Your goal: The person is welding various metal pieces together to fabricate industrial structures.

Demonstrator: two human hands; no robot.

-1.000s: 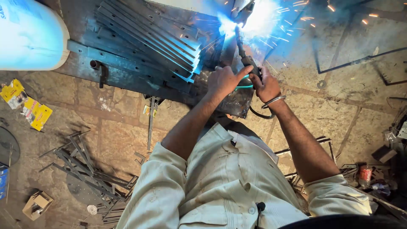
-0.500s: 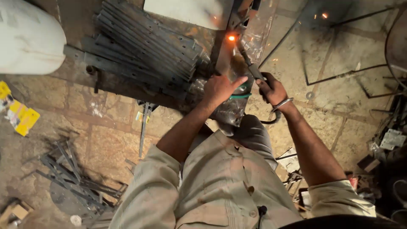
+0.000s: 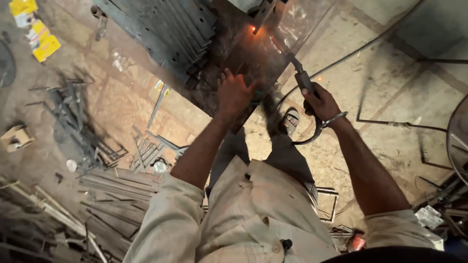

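**A:** Start at the left. What do you count?

**B:** Two yellow packets [image 3: 36, 29] at the top left corner, one small cardboard box [image 3: 17, 138] at the left edge, and a heap of scrap metal strips [image 3: 105, 192] too tangled to count. Above the middle lies one stack of grey steel bars [image 3: 163, 27]; I cannot give an exact number of bars.

**A:** And the hands?

**B:** Two, both bare. The left hand [image 3: 235, 92] is stretched forward with the arm nearly straight, fingers spread and released, palm pressed flat on the dark metal plate [image 3: 253, 53]. It grips nothing.

**A:** The right one?

**B:** The right hand [image 3: 321, 103] is clenched around the handle of one welding torch [image 3: 298, 73], which angles up and left from the fist. Its tip points toward a single orange glowing spot [image 3: 254, 29] on the plate's upper part. A black cable [image 3: 312, 134] loops below the wrist, which wears a metal bracelet.

**A:** The surroundings?

**B:** A dusty stone floor [image 3: 390, 78], cracked and stained. One sandalled foot [image 3: 290, 121] shows between the arms. At the far right, bent wire frames [image 3: 385, 122] lie on the ground.
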